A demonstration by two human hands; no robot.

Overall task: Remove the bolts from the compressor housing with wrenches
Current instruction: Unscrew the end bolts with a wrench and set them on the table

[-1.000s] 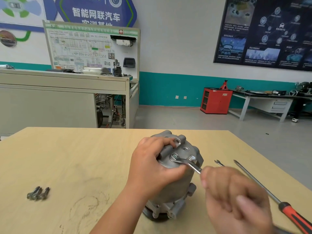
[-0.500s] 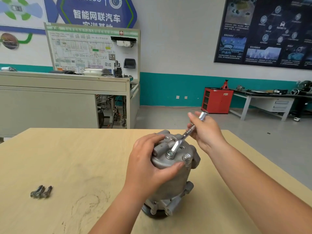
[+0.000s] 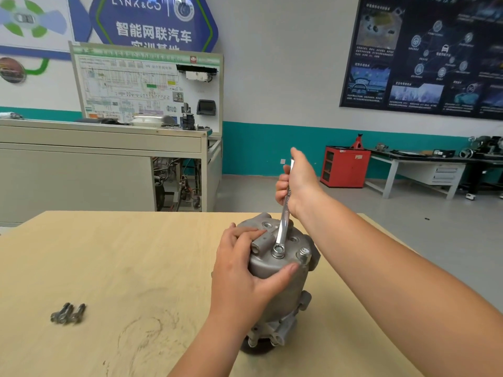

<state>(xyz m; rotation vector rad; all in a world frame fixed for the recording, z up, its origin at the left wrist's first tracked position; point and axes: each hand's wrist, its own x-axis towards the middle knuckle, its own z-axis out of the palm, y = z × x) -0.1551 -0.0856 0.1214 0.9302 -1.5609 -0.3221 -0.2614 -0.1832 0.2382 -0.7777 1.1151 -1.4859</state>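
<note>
Right hand [image 3: 298, 183] closed round the upper shank of the ring wrench [image 3: 284, 216]; left hand [image 3: 245, 276] clamping the compressor housing [image 3: 268, 263], upright mid-tabletop [image 3: 109, 268]. Loosening step, ring seated on a top bolt [image 3: 278, 250]. Next, probably: sweep handle round, reseat. Wrench long axis steeply tilted, handle up and away, ring end down.

Pale wood tabletop [image 3: 109, 268], scuffed near front. Behind left: grey stand [image 3: 81, 164] carrying white wiring-diagram board [image 3: 147, 85]; blue sign [image 3: 155, 23] on wall above. Right rear: red cabinet [image 3: 344, 167], red jack stand [image 3: 357, 141] showing above it, beside white-framed table [image 3: 391, 175]. Dark poster [image 3: 424, 55] upper right.
</note>
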